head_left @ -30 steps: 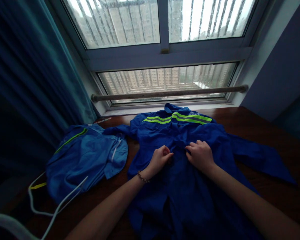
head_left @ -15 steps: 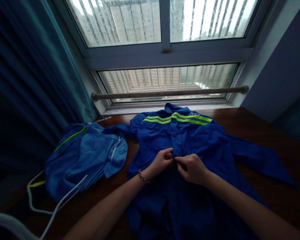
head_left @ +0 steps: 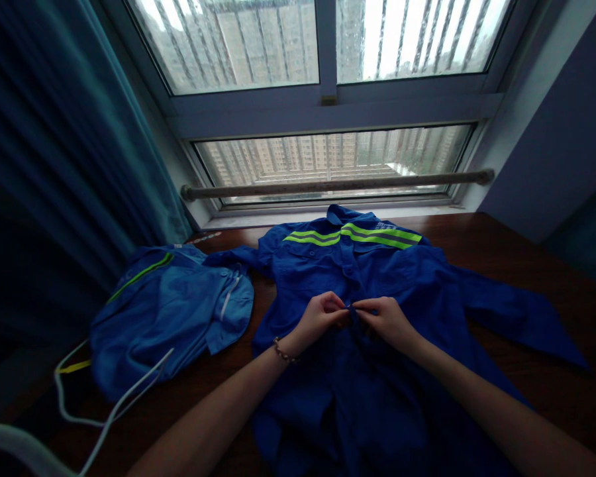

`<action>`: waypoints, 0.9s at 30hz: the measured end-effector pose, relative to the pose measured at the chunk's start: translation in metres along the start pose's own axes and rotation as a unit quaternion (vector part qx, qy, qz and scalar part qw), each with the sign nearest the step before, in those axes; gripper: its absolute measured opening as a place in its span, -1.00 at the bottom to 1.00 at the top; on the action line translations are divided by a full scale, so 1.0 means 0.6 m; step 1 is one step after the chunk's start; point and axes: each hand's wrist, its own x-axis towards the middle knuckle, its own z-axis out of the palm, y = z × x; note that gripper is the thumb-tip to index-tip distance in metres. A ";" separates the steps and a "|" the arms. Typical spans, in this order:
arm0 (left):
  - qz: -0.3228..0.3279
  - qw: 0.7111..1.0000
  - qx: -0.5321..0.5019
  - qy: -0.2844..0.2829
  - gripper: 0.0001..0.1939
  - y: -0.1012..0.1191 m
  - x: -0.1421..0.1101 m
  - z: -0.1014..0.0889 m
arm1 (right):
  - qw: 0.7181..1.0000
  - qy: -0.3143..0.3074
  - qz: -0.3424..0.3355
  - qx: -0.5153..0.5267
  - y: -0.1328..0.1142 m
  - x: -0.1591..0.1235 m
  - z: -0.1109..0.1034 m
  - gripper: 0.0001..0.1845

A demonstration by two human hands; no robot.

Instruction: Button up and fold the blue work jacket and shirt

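A blue work jacket (head_left: 402, 278) lies spread face up on the dark wooden surface, collar toward the window, with yellow-green and grey reflective stripes across its chest. My left hand (head_left: 322, 315), a bracelet at its wrist, pinches the front placket from the left. From the right, my right hand (head_left: 385, 321) grips the placket too, its fingertips almost meeting those of the left. Whatever lies between the fingertips is too small and dark to make out. Above the hands a button (head_left: 347, 269) shows on the placket.
A second blue garment (head_left: 173, 311) with a green stripe lies folded at the left. Near it are a white cable-like loop (head_left: 114, 414) and a yellow strip (head_left: 74, 366). A metal bar (head_left: 338, 185) crosses the window behind. Curtains (head_left: 79, 132) hang at the left.
My right hand has risen slightly and its fingertips have come level with the left's. The placket between them is now lifted and bunched.
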 end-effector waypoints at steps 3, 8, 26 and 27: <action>0.001 1.000 -0.001 -0.010 -0.67 0.000 -0.002 0.001 | 0.999 0.029 0.014 0.002 0.001 0.001 0.001 -0.79; 0.017 1.000 0.014 -0.021 -0.71 -0.002 -0.005 0.004 | 0.998 0.051 -0.009 -0.046 0.007 0.003 0.001 -0.83; 0.003 0.996 0.052 0.079 -0.66 0.006 -0.008 0.018 | 0.958 0.092 -0.118 -0.243 0.012 -0.008 0.023 -0.84; -0.015 0.996 0.028 0.087 -0.65 0.005 -0.008 0.019 | 0.959 0.094 -0.120 -0.239 0.013 -0.007 0.024 -0.84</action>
